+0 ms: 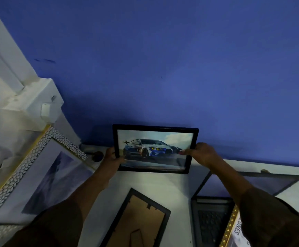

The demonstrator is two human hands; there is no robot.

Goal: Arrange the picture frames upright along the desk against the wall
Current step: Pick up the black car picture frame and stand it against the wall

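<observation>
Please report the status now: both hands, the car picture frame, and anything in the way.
Left hand and right hand grip car frame by its sides, upright near blue wall. Face-down frame lies nearer, not blocking.

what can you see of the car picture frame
The car frame is a landscape rectangle with a thin black, glossy border. Its print shows a white and blue race car on a track under a pale cloudy sky. It stands upright, slightly tilted, facing the camera, close in front of the blue wall above the white desk. The left hand grips its left edge and the right hand its right edge. Whether its bottom edge touches the desk is unclear.
</observation>
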